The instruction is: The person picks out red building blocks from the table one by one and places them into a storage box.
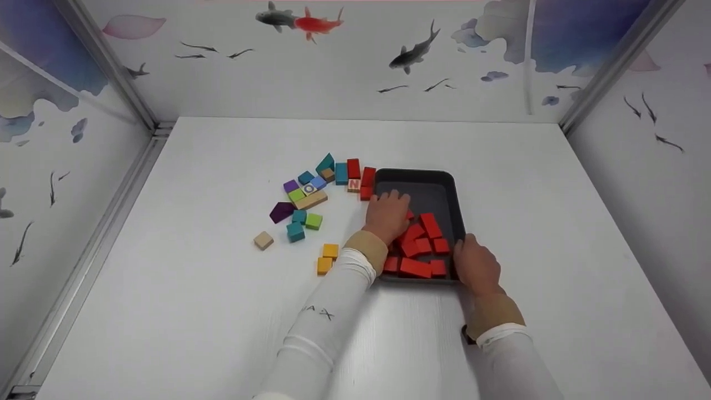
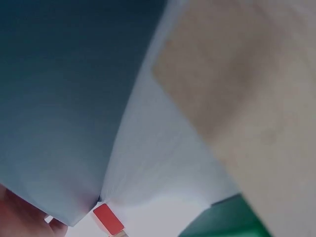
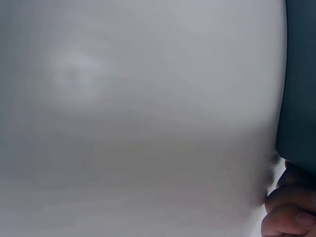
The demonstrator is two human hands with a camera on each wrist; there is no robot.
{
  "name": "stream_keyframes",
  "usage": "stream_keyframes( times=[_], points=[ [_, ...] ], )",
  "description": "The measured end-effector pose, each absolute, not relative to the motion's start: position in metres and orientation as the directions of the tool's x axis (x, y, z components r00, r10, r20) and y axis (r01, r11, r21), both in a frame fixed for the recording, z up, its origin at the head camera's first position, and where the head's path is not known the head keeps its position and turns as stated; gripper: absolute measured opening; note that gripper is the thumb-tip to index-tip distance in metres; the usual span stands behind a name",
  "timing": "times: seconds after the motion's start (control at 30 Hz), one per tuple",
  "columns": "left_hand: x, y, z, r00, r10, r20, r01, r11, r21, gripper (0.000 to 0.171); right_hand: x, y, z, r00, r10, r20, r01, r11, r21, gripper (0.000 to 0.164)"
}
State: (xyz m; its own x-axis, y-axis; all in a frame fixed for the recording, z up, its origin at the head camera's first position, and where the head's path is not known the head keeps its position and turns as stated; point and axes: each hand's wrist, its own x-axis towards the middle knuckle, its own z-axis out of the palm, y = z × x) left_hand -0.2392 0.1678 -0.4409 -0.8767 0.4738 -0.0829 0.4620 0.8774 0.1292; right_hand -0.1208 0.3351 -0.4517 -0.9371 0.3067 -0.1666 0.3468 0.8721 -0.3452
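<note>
A dark rectangular tray lies on the white table, with several red blocks heaped in its nearer part. My left hand holds the tray's left rim, its fingers reaching forward over the edge and its thumb hidden. At the right side, my right hand grips the tray's rim near the front corner. Curled fingers show against the tray wall in the right wrist view. In the left wrist view, the tray wall fills the upper left, with part of the hand below it.
Left of the tray lie two yellow blocks, a plain wooden cube, teal cubes, a dark purple pentagon and several other coloured blocks. A red block and a letter block lie beside its far left corner. Printed walls enclose the table.
</note>
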Motion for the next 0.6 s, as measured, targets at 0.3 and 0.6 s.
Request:
stream_keyframes(
  times=[0.3, 0.6],
  points=[
    [-0.2357, 0.1624, -0.4351, -0.866, 0.496, -0.056, 0.486, 0.863, 0.136, 0.044, -0.1215, 0.3346, -0.4520, -0.928, 0.324, -0.185, 0.369, 0.867, -0.336, 0.033],
    [-0.2352, 0.1599, -0.4349, -0.863, 0.505, -0.026, 0.495, 0.855, 0.153, 0.045, -0.1216, 0.3336, -0.4531, -0.919, 0.343, -0.193, 0.390, 0.860, -0.330, 0.033]
  ],
)
